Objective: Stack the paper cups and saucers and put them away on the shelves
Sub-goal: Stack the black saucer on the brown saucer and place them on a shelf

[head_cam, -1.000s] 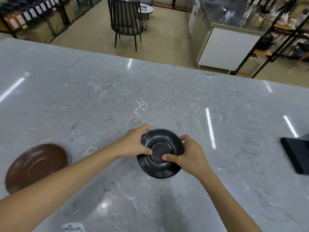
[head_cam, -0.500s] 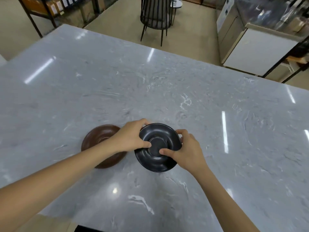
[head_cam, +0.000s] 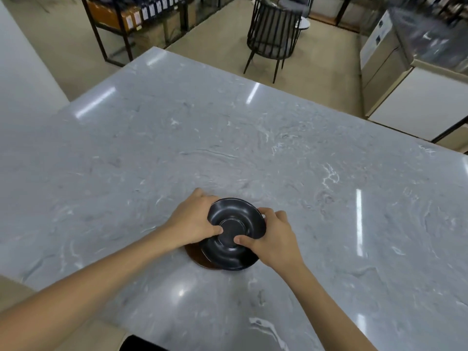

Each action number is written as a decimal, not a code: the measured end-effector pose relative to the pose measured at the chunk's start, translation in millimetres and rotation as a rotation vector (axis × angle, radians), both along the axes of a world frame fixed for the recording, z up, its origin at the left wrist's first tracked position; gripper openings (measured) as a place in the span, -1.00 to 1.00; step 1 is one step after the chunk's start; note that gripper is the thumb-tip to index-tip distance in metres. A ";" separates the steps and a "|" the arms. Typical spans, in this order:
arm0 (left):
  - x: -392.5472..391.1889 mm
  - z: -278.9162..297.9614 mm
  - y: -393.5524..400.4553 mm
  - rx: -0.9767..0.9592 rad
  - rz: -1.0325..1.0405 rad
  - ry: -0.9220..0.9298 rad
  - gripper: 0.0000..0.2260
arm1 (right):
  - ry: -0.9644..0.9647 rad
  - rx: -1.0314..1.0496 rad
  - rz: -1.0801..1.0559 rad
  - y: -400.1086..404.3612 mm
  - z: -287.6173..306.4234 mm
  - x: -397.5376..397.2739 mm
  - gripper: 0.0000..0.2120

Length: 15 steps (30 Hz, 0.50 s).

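Note:
Both of my hands hold a small stack of black saucers (head_cam: 234, 233) by its rim over the grey marble counter (head_cam: 228, 153). My left hand (head_cam: 193, 222) grips the left side, thumb on the inner face. My right hand (head_cam: 271, 238) grips the right side the same way. The stack is directly over a brown saucer (head_cam: 196, 255), of which only a sliver of the near-left rim shows beneath. I cannot tell whether the black saucers touch the brown one.
A black slatted chair (head_cam: 274, 36) stands on the floor beyond the counter's far edge. A dark metal shelf rack (head_cam: 131, 16) with boxes is at the back left. A white cabinet unit (head_cam: 415, 97) sits at the right.
My hands carried the black saucers leftward until they came over the brown saucer, which now is almost fully covered. The view has swung left, and the dark object at the right edge has left the frame.

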<state>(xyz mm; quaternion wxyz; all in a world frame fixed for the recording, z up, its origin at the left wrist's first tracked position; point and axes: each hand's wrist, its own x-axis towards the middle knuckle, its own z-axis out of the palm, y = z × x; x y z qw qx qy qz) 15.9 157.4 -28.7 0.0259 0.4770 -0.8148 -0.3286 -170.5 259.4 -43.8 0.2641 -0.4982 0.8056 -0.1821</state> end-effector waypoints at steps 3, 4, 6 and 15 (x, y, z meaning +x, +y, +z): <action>7.7 -3.7 -1.6 -0.044 0.019 -0.042 -0.40 | 0.026 0.023 0.005 -5.9 -5.6 14.8 -0.19; 9.6 -5.2 -1.6 -0.056 0.022 -0.052 -0.42 | 0.036 0.031 -0.002 -6.7 -7.3 18.9 -0.20; 12.5 -8.6 -1.4 -0.073 0.026 -0.070 -0.46 | 0.054 0.040 -0.016 -7.0 -10.2 25.4 -0.23; 19.7 -22.7 0.1 -0.104 0.036 -0.104 -0.47 | 0.072 0.035 -0.033 -5.0 -19.2 37.2 -0.26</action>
